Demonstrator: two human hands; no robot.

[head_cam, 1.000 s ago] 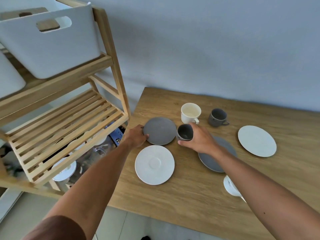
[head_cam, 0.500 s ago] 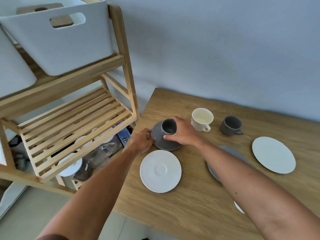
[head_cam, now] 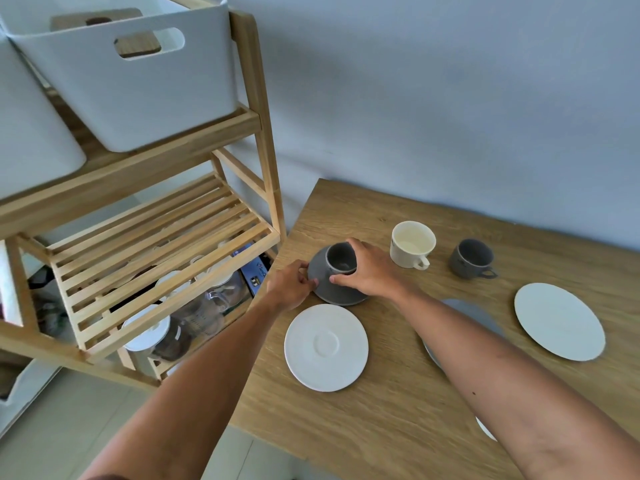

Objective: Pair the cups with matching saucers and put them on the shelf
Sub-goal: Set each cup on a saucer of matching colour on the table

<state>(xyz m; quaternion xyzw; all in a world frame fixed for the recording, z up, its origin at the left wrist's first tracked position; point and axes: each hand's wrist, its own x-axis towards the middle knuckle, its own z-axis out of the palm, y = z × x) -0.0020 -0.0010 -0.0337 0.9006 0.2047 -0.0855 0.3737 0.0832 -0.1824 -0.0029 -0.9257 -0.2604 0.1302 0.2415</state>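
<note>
A grey cup (head_cam: 341, 259) stands on a grey saucer (head_cam: 320, 284) near the table's left edge. My right hand (head_cam: 369, 271) wraps around the cup from the right. My left hand (head_cam: 291, 284) pinches the saucer's left rim. In front of them lies a white saucer (head_cam: 325, 346). A cream cup (head_cam: 412, 244) and a second grey cup (head_cam: 471, 258) stand behind. Another grey saucer (head_cam: 474, 315) is partly hidden under my right forearm, and a white saucer (head_cam: 559, 320) lies at the right. The wooden slatted shelf (head_cam: 156, 244) stands left of the table.
White bins (head_cam: 138, 81) fill the shelf's top tier. Jars and lids (head_cam: 180, 327) sit on the tier below the slats. A white piece of crockery (head_cam: 486, 429) peeks out under my right forearm. The wall (head_cam: 450, 98) runs behind the table (head_cam: 381, 427).
My right hand carried the grey cup leftwards and set it on the grey saucer. My left hand stayed at the saucer's rim. The camera view shifted left.
</note>
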